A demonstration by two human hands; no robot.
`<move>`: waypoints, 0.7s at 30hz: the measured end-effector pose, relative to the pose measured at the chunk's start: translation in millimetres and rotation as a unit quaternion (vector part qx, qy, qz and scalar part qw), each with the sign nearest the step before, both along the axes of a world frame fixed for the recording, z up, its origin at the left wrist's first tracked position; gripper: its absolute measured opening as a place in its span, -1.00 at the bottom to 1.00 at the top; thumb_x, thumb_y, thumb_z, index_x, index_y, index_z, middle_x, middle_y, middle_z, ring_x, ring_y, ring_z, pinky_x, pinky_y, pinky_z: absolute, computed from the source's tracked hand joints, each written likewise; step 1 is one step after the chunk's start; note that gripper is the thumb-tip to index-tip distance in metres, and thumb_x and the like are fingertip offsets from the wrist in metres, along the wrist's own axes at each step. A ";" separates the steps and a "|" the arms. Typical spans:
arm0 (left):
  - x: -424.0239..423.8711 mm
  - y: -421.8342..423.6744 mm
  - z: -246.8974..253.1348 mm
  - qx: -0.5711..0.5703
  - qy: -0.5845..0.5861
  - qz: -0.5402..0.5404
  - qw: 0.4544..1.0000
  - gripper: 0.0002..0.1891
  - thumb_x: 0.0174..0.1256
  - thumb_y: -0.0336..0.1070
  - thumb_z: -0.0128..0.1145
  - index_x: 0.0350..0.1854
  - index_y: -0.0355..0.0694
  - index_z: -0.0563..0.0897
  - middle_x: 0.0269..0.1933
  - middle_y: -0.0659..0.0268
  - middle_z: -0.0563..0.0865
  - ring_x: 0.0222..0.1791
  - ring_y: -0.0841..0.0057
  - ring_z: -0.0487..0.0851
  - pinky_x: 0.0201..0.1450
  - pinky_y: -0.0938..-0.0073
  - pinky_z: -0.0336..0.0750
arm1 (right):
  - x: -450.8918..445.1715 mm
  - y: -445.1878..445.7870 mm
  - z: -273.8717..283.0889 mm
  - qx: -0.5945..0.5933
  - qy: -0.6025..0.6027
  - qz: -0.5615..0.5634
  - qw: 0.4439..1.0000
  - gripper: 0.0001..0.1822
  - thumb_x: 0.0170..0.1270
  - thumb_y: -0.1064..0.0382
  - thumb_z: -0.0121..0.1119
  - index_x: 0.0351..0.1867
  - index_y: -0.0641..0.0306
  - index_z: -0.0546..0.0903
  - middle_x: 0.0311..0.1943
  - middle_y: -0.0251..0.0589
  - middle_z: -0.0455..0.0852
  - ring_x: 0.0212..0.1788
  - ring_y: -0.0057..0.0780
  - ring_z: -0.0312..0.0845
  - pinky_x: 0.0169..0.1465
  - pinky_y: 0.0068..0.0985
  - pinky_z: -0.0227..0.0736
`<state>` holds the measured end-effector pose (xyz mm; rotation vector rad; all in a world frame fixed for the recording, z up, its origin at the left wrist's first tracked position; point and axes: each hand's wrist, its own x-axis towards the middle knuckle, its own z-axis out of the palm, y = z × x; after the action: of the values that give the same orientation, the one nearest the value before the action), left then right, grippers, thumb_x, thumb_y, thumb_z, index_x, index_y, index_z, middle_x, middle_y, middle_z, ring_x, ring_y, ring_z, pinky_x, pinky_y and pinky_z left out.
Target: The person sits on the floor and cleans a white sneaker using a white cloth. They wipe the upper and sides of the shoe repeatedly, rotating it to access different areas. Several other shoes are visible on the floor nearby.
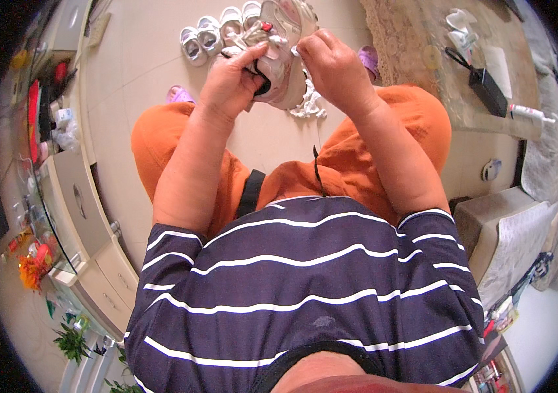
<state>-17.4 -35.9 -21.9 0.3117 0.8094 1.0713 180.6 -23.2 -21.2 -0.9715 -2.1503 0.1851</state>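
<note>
A whitish sneaker (279, 73) with pale laces, a small red patch and a black-edged opening is held up before me. My left hand (234, 78) grips it at the opening, thumb on top and fingers around the side. Beside the shoe's right edge, my right hand (330, 61) pinches a small white scrap (295, 50), perhaps tissue, close against the upper. Crumpled white strips (310, 102) show under the shoe and the right hand; what they rest on is partly hidden.
Several small white shoes (207, 34) stand in a row on the tiled floor (136, 64). To the right, a low table (406, 49) carries a black box with a strap (487, 91) and a white tube (531, 114). A cabinet (75, 182) runs along the left.
</note>
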 end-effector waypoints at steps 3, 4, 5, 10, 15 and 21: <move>-0.2 -0.7 0.9 0.000 0.002 -0.019 1.000 -0.79 0.28 -0.41 0.26 -0.10 -0.38 0.64 -0.14 0.22 0.73 -0.19 0.46 0.73 -0.13 0.48 0.66 | -2.4 3.2 2.9 0.006 0.012 -0.040 0.999 -0.96 0.27 0.41 0.16 -0.28 0.24 0.54 -0.36 -0.13 0.58 -0.32 -0.07 0.59 -0.26 -0.28 0.51; 0.1 -2.5 0.3 -0.002 0.011 -0.031 0.999 -0.80 0.27 -0.41 0.27 -0.11 -0.37 0.65 -0.15 0.23 0.73 -0.20 0.48 0.73 -0.14 0.49 0.66 | -2.4 6.1 6.8 0.026 0.013 -0.058 0.998 -0.96 0.27 0.41 0.16 -0.28 0.24 0.54 -0.36 -0.12 0.58 -0.31 -0.07 0.59 -0.26 -0.28 0.51; 2.9 -6.0 -0.5 0.014 0.026 -0.050 0.998 -0.80 0.26 -0.41 0.29 -0.12 -0.36 0.65 -0.15 0.24 0.73 -0.21 0.50 0.72 -0.15 0.51 0.65 | -2.0 10.1 12.9 0.046 0.013 -0.076 0.996 -0.96 0.26 0.41 0.16 -0.28 0.24 0.54 -0.36 -0.12 0.58 -0.31 -0.07 0.59 -0.26 -0.29 0.51; 11.8 -17.7 -7.0 0.046 0.100 -0.102 0.989 -0.75 0.17 -0.40 0.36 -0.12 -0.33 0.69 -0.16 0.29 0.73 -0.21 0.57 0.70 -0.19 0.58 0.59 | 4.3 16.7 28.6 0.010 -0.027 -0.117 0.993 -0.96 0.25 0.38 0.14 -0.36 0.26 0.55 -0.41 -0.02 0.56 -0.35 0.01 0.55 -0.27 -0.24 0.48; 8.7 -11.1 3.0 0.024 0.096 -0.070 0.993 -0.75 0.13 -0.38 0.40 -0.17 -0.32 0.69 -0.19 0.30 0.73 -0.23 0.54 0.70 -0.20 0.59 0.60 | 4.1 5.0 6.8 0.018 0.005 -0.095 0.995 -0.96 0.26 0.39 0.17 -0.29 0.24 0.54 -0.36 -0.11 0.57 -0.30 -0.05 0.58 -0.24 -0.27 0.51; 13.8 -17.9 -10.2 0.049 0.102 -0.099 0.989 -0.76 0.12 -0.38 0.40 -0.17 -0.30 0.71 -0.31 0.38 0.71 -0.42 0.70 0.59 -0.45 0.69 0.38 | 7.6 22.8 11.3 0.036 0.008 -0.107 0.994 -0.96 0.25 0.40 0.17 -0.30 0.26 0.54 -0.37 -0.09 0.58 -0.31 -0.03 0.57 -0.24 -0.26 0.50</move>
<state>-3.6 -53.8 -32.1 0.5812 0.8895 0.9031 188.1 -0.4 -9.9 -1.1458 -2.0068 0.0093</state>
